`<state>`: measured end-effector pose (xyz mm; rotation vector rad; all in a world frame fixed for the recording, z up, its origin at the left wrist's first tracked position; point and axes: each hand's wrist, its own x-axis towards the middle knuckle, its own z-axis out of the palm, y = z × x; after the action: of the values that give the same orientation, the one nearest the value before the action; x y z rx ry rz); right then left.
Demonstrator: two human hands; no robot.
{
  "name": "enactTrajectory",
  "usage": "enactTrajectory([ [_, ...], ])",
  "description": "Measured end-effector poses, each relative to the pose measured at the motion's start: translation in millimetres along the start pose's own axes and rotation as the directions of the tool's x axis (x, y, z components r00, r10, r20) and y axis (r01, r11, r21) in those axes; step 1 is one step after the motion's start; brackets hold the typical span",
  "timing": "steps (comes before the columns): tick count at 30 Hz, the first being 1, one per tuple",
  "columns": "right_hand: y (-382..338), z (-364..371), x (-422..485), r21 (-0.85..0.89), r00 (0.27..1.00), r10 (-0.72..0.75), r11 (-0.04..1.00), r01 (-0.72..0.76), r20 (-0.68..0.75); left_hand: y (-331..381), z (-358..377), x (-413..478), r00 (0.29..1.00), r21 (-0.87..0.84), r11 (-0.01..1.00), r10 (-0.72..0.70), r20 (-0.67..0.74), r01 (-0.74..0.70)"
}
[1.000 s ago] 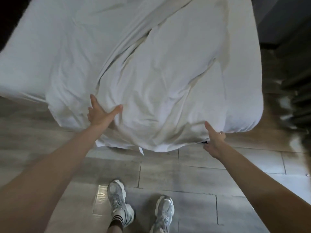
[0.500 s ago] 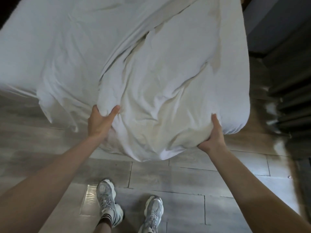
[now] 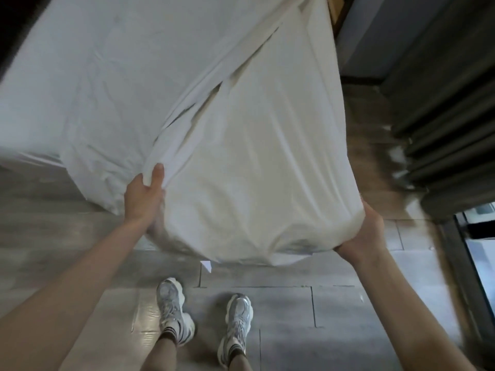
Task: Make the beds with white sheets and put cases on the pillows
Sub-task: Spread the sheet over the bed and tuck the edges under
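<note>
The bed fills the space ahead of and beyond both my hands, and its white cover runs off to the left of my left hand. Over its near right part lies the white sheet, slightly creamier in tone. It is stretched fairly taut between my two hands and bulges down over the foot end toward me. A long fold runs away from my left hand, diagonally up across the bed.

Below my hands is the grey tiled floor. Out past my right hand, well apart from it, hangs a dark pleated curtain.

My left hand is clenched on the white sheet at its left edge. The thumb lies on top, pointing away from me, the fingers are tucked out of sight under the bunched cloth, and creases fan out from the grip. My right hand grasps the sheet's near right corner, with the fingers curled under the hanging fabric and the back of the hand facing me. Both arms are stretched out in front of me.

Beneath and between my hands stand my two pale trainers, the left shoe and the right shoe, worn with striped socks. A small white tag dangles from the sheet's lower edge, between my hands and nearer the left one.
</note>
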<state>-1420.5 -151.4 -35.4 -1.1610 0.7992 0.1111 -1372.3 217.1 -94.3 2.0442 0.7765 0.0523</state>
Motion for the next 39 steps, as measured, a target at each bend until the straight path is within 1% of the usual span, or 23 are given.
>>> enactTrajectory([
  [1,2.9,-2.2,-6.8,-0.046,1.000,0.028,0.999,-0.028,-0.003,-10.1,0.2,-6.2,1.000,0.037,0.999,0.007,-0.004,-0.007],
  [4,41.1,-24.4,0.6,0.101,0.966,0.259,0.961,-0.256,-0.013,-39.6,6.3,-18.1,0.999,0.171,0.985,-0.004,0.039,-0.002],
  [5,50.5,-24.7,4.6,0.163,0.933,0.355,0.925,-0.342,-0.055,-48.2,9.9,-16.5,0.998,0.227,0.974,-0.034,0.061,0.019],
  [6,60.6,-23.3,13.5,0.185,0.899,0.424,0.897,-0.401,-0.108,-58.0,14.2,-12.4,0.992,0.299,0.953,-0.077,0.099,0.044],
  [8,72.3,-15.5,20.7,0.154,0.817,0.519,0.855,-0.496,-0.250,-70.3,20.2,-7.4,0.961,0.461,0.885,-0.186,0.204,0.073],
  [9,80.0,-14.3,24.8,0.139,0.789,0.551,0.834,-0.534,-0.273,-72.4,22.5,-6.7,0.942,0.513,0.855,-0.233,0.244,0.078],
  [10,84.0,-13.3,26.2,0.133,0.768,0.569,0.820,-0.557,-0.294,-72.4,24.6,-5.9,0.925,0.526,0.847,-0.262,0.275,0.084],
  [11,86.3,-12.1,27.4,0.100,0.766,0.567,0.818,-0.566,-0.303,-69.8,26.9,-5.3,0.915,0.511,0.857,-0.263,0.307,0.074],
  [12,85.6,-10.1,28.2,0.062,0.777,0.556,0.823,-0.565,-0.295,-64.6,29.8,-5.5,0.914,0.482,0.875,-0.224,0.339,0.036],
  [15,75.7,-4.9,27.0,-0.028,0.853,0.487,0.866,-0.500,-0.186,-34.6,35.7,-13.8,0.908,0.433,0.893,-0.070,0.412,-0.127],
  [17,61.6,-0.5,22.8,-0.093,0.903,0.414,0.900,-0.425,-0.118,-8.2,36.2,-23.1,0.888,0.436,0.870,0.002,0.460,-0.228],
  [19,43.7,6.4,17.1,-0.203,0.946,0.317,0.924,-0.324,-0.070,15.6,34.2,-32.3,0.869,0.447,0.844,0.043,0.493,-0.295],
  [22,13.9,18.2,2.4,-0.397,0.983,0.184,0.903,-0.163,0.013,47.7,26.2,-40.4,0.834,0.431,0.813,0.115,0.540,-0.392],
  [24,-7.2,27.6,-8.5,-0.454,0.993,0.102,0.889,-0.064,0.058,70.3,17.0,-43.9,0.816,0.428,0.787,0.159,0.555,-0.445],
  [27,-39.9,44.2,-28.3,-0.488,0.996,-0.007,0.871,0.047,0.084,104.5,-1.0,-49.2,0.789,0.417,0.750,0.223,0.572,-0.514],
  [30,-73.8,63.7,-47.1,-0.560,0.986,-0.122,0.811,0.167,0.118,140.9,-21.4,-52.3,0.750,0.412,0.691,0.290,0.595,-0.594],
  [33,-109.1,79.7,-68.6,-0.610,0.957,-0.236,0.737,0.290,0.169,183.7,-39.5,-55.5,0.706,0.414,0.619,0.349,0.616,-0.667],
  [34,-120.3,84.8,-76.2,-0.632,0.945,-0.269,0.703,0.326,0.188,198.3,-44.4,-57.7,0.690,0.405,0.601,0.374,0.619,-0.689],
  [36,-142.4,94.3,-89.2,-0.696,0.914,-0.343,0.602,0.391,0.216,225.7,-51.4,-61.3,0.644,0.374,0.555,0.438,0.627,-0.743],
  [39,-169.7,99.8,-102.9,-0.766,0.874,-0.420,0.469,0.440,0.245,256.1,-57.9,-71.3,0.570,0.344,0.474,0.501,0.651,-0.810],
])
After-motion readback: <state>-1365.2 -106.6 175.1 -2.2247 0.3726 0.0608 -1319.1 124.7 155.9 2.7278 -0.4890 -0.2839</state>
